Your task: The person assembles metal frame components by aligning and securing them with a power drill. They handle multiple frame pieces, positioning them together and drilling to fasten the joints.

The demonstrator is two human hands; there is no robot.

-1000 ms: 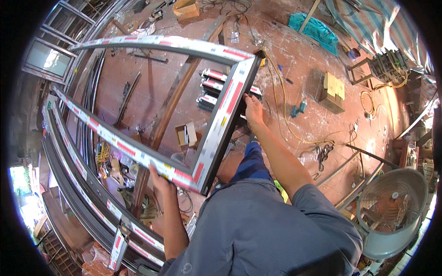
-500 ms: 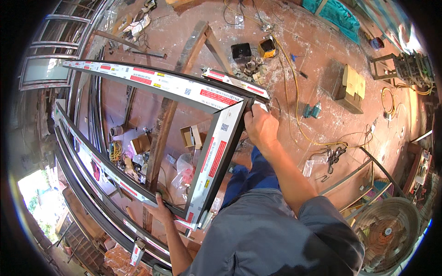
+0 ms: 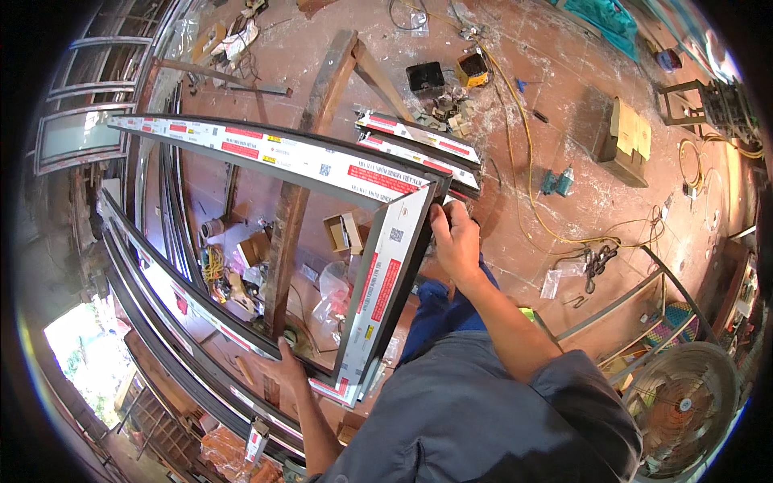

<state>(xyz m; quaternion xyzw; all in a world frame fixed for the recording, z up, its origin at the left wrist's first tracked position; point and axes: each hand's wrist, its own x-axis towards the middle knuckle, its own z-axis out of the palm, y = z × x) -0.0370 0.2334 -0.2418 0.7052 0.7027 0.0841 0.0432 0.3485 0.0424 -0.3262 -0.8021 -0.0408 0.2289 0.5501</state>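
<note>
- Left hand point(image 3: 282, 368) curled around the near rail of a dark, tape-covered frame point(image 3: 378, 278), close to its near right corner.
- Right hand point(image 3: 457, 241) gripped the frame's right end, by the far corner.
- Frame stretched leftward above a wooden beam point(image 3: 290, 225).

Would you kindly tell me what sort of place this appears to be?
Probably a workshop for window or door frames: a large label-covered frame, long profiles beside it and a drum-shaped fan suggest so.

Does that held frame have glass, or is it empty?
It looks empty: the wooden beam and cardboard box show plainly through the frame, with no pane visible.
</note>
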